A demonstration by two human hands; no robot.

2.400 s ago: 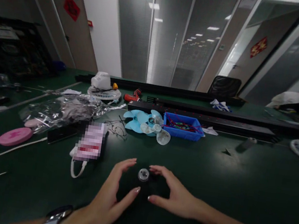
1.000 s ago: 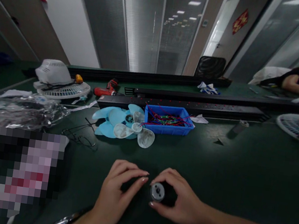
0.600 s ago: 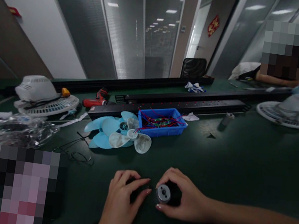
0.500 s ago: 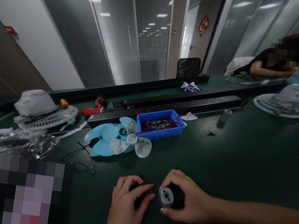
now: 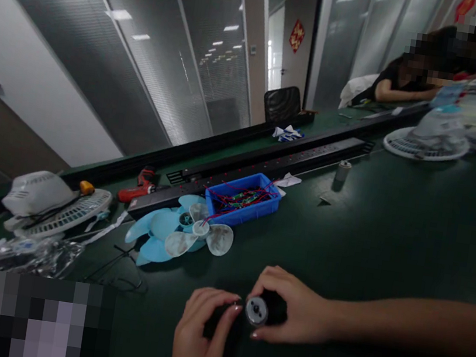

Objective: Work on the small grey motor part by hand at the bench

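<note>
My right hand [image 5: 290,310] wraps its fingers and thumb round a small cylindrical motor [image 5: 256,311]. The motor's silver end face, with a dark centre and small holes, points left toward my other hand; its body is in shadow within my grip. Close beside that face, my left hand [image 5: 204,324] is closed in a pinch, thumb and index fingertip together. A tiny thing may be between those tips, too small to make out. Both hands are low over the dark green table [image 5: 371,238].
Beyond my hands lie pale blue fan blades [image 5: 160,227], a clear fan blade [image 5: 218,239] and a blue bin [image 5: 251,211] of wired parts. A red drill [image 5: 135,192], a fan housing [image 5: 41,195] and another silver cylinder [image 5: 342,171] stand farther off. Someone leans at the far right.
My left thumb and index finger have come together, and the left fingertips are nearer the motor's face. The whole view has shifted a little; my right hand still holds the motor.
</note>
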